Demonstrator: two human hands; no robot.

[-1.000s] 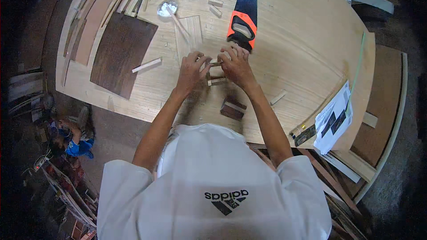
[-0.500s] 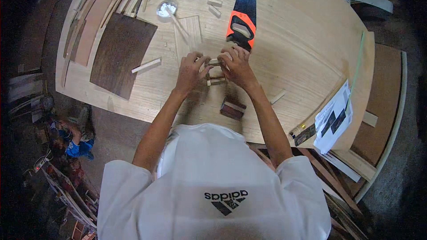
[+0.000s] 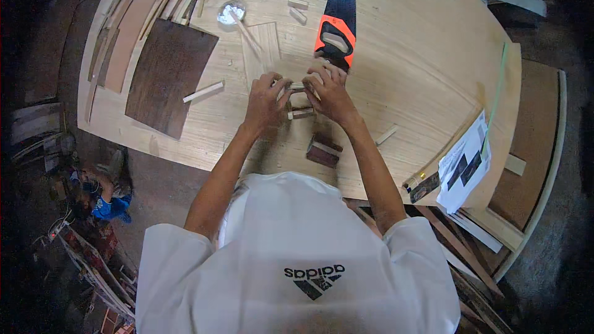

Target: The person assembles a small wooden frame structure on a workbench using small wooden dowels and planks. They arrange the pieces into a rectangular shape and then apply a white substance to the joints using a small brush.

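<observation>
On my feed the left hand (image 3: 266, 100) and right hand (image 3: 331, 94) pinch a small stick (image 3: 297, 86) over the table (image 3: 427, 55), a saw (image 3: 338, 25) just beyond, a dark block (image 3: 325, 151) nearer the shirt (image 3: 291, 222).

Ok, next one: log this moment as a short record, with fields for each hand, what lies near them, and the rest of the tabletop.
Left hand: fingers at the left end of a small wooden piece
Right hand: fingers at its right end
Near hands: second wooden piece, closer to the person; handsaw, just beyond the right hand; dark reddish block
Tabletop left: dark brown panel; round dish with white contents
Tabletop right: printed paper
</observation>
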